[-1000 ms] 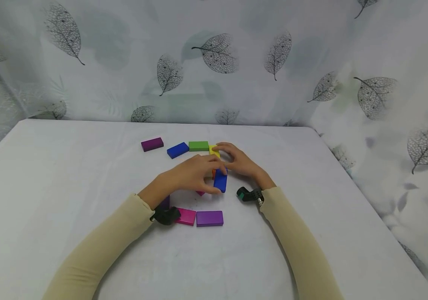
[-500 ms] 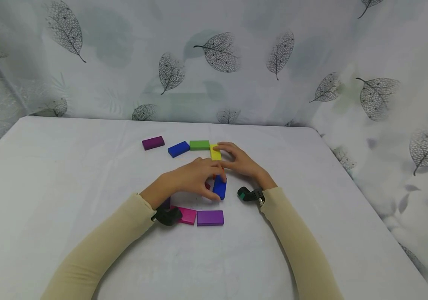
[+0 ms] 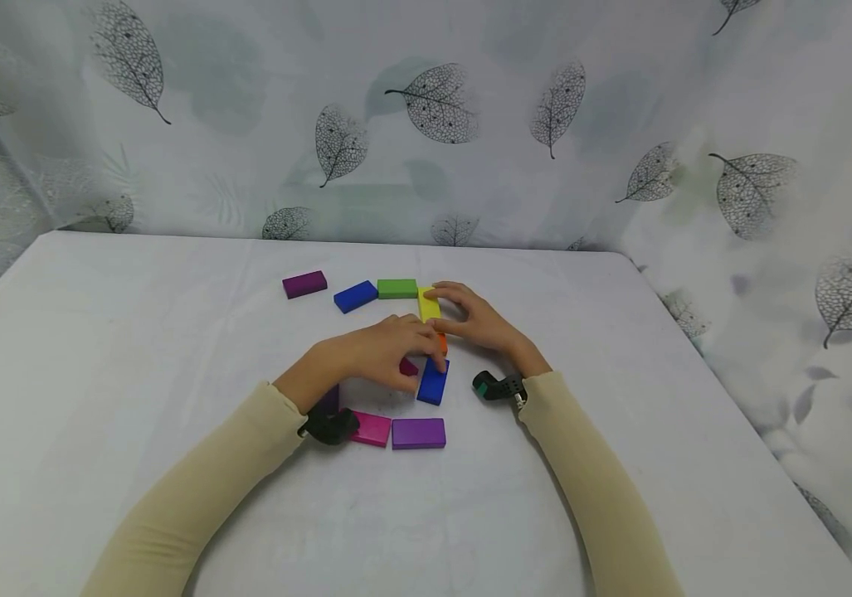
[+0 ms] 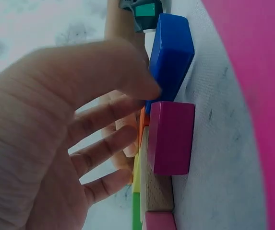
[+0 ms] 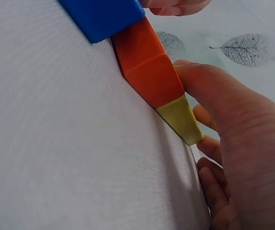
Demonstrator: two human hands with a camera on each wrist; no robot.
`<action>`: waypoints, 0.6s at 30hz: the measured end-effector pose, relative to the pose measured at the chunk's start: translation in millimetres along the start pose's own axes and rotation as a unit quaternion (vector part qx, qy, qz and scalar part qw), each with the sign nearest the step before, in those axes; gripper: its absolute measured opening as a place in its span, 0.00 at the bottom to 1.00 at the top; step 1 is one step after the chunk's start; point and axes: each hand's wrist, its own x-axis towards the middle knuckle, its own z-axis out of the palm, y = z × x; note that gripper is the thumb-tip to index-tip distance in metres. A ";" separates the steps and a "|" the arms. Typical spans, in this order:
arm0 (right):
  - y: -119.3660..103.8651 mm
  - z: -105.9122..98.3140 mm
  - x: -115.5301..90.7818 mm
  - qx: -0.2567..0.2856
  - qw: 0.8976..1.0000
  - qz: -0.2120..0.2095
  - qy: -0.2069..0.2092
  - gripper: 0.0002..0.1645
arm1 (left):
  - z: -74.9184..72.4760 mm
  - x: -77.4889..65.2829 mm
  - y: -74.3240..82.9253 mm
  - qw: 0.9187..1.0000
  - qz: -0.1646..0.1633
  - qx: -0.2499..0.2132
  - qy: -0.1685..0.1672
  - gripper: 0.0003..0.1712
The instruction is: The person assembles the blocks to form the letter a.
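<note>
Fingertips of my left hand [image 3: 377, 348] touch the top of a blue wooden block [image 3: 431, 385], while the thumb lies at its left side in the head view. My right hand [image 3: 481, 323] rests with its thumb by an orange block [image 5: 149, 72] and its fingers at a yellow block [image 3: 428, 305]. Those two and the blue one form a line running toward me. Below my left palm, a dark pink block [image 4: 171, 136] stands close to the blue one, beside a bare-wood face [image 4: 159, 191] seen in the left wrist view.
Behind the hands are a green block [image 3: 397, 288], another blue block [image 3: 355, 296] and a plum block [image 3: 304, 284]. Nearer me lie a purple block [image 3: 418, 434], a pink block [image 3: 372, 429] and a dark purple block [image 3: 328, 402], partly hidden by the left wrist camera.
The blue block has moved toward me and slightly left, uncovering more of the orange one. My left thumb has drawn back to the left, while my right hand has stayed in place.
</note>
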 end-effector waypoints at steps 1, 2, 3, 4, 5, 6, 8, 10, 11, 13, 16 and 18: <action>-0.1 0.0 0.0 0.000 1.000 0.001 0.000 0.31 | -0.3 0.0 0.1 1.000 -0.001 0.000 -0.002 0.18; 0.0 0.0 -0.1 0.000 1.000 0.000 0.001 0.31 | -0.6 0.1 0.3 1.000 -0.003 0.000 -0.003 0.18; -6.0 -1.0 -2.0 0.002 1.000 0.002 0.000 0.31 | -0.6 0.5 0.4 1.000 -0.004 0.001 -0.004 0.17; -6.2 -0.9 -1.9 0.004 1.000 0.003 0.001 0.31 | -0.9 0.6 0.8 1.000 -0.006 0.001 -0.005 0.17; -5.8 -0.7 -1.8 0.006 1.000 0.002 0.001 0.32 | -0.8 1.1 0.7 1.000 -0.008 0.001 -0.006 0.17; -5.5 -0.7 -1.9 0.008 1.000 0.001 0.002 0.32 | -0.6 1.3 0.6 1.000 -0.008 0.002 -0.005 0.17; -5.2 -0.8 -1.7 0.010 1.000 0.001 0.002 0.32 | 0.1 2.0 0.0 1.000 -0.005 0.008 -0.003 0.17; 0.8 0.1 0.2 0.009 1.000 -0.001 0.002 0.32 | 1.0 2.4 -0.6 1.000 -0.003 0.016 0.000 0.17; 0.9 -0.1 0.1 0.008 1.000 -0.002 0.002 0.32 | 1.5 2.5 -0.9 1.000 -0.001 0.020 0.002 0.17; 0.8 -0.2 0.1 0.005 1.000 -0.002 0.001 0.31 | 1.8 2.7 -0.7 1.000 0.000 0.025 0.006 0.17; 0.7 -0.5 -0.3 0.002 1.000 -0.005 -0.001 0.31 | 1.3 2.7 1.2 1.000 -0.001 0.027 0.010 0.17; 0.7 -0.7 -0.7 0.001 1.000 -0.008 -0.001 0.31 | 0.8 2.8 3.2 1.000 -0.001 0.028 0.012 0.17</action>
